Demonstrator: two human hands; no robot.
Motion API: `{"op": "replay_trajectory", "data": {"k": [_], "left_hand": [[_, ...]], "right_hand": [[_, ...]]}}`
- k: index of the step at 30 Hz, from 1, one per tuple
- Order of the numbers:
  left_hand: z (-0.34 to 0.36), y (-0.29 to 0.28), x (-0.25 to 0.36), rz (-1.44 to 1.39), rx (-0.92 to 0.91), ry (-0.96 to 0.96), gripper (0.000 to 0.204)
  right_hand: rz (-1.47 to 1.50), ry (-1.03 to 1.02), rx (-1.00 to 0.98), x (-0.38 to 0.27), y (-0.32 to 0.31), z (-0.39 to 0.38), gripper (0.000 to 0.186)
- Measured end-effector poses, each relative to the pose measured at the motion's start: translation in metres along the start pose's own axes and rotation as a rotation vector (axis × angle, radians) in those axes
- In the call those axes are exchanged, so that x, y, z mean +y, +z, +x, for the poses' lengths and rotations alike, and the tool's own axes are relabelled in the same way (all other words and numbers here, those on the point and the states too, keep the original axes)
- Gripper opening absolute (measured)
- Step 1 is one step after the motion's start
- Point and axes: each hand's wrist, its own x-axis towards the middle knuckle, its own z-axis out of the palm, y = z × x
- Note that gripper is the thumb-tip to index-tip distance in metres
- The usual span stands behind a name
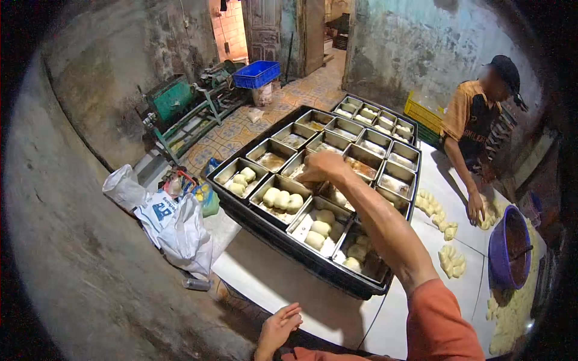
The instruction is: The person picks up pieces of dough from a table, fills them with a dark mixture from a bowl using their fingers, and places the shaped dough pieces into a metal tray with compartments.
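Note:
My right hand (322, 167) reaches over a black tray (283, 224) of metal loaf tins, fingers curled down into a tin in the middle. Whatever they hold is hidden. In the nearest row, one tin holds dough balls (283, 200) in a line; those beside it, such as the tin with dough balls (321, 227), also hold some. Several farther tins, among them a greasy tin (271, 155), show bare brown-stained bottoms. My left hand (281, 326) hangs by the table's near edge, fingers stretched out and holding nothing.
Across the white table (385, 325), a co-worker's hand (475, 207) touches dough beside a purple basin (509, 246). Dough pieces (451, 260) lie on the tabletop. Another tray of filled tins (373, 117) stands behind. White sacks (174, 222) and a green machine (171, 99) are at left.

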Motion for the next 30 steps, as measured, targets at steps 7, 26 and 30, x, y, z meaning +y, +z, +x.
{"op": "replay_trajectory", "data": {"k": [7, 26, 30], "left_hand": [[0.004, 0.006, 0.004, 0.127, 0.025, 0.078, 0.05], [-0.004, 0.192, 0.024, 0.336, -0.413, 0.036, 0.047], [0.003, 0.296, 0.006, 0.416, -0.609, -0.1, 0.047]], "right_hand": [[0.078, -0.031, -0.009, -0.002, -0.021, -0.012, 0.078], [0.638, 0.849, 0.81, 0.234, 0.127, -0.502, 0.038], [0.476, 1.343, 0.908, 0.272, 0.239, -0.672, 0.033]]}}
